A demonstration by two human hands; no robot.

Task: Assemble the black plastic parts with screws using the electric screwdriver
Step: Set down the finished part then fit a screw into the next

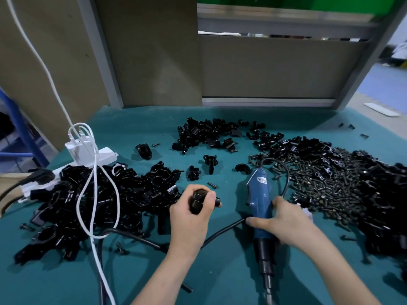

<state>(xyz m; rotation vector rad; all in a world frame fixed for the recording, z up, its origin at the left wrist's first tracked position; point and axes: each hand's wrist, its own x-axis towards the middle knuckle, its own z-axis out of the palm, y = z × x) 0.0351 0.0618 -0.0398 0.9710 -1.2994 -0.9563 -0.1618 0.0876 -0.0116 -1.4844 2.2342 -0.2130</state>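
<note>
Left hand (190, 213): fingers curled around one black plastic part (198, 200), thumb pressed on its top; part held just above the teal table mat (55, 282), a short stub sticking out past the thumb to the right

Right hand (286, 224): wrapped around the blue body of the electric screwdriver (261, 201), thumb along its left side, fingers over the right; tool lies nearly flat, black nose and bit (269, 297) pointing toward the person, its black cord (284, 170) looping out of the far end

Held part sits left of the screwdriver, close but apart; a single loose screw (211, 185) lies just beyond the left hand; heap of screws (326, 183) right of the tool, near the right hand; large pile of black parts (99, 194) left of the left hand, smaller pile (207, 133) further back

Writing: small white label (261, 179) on the blue housing, print too blurred to read; white power strip (92, 155) at far left, no legible marking
</note>
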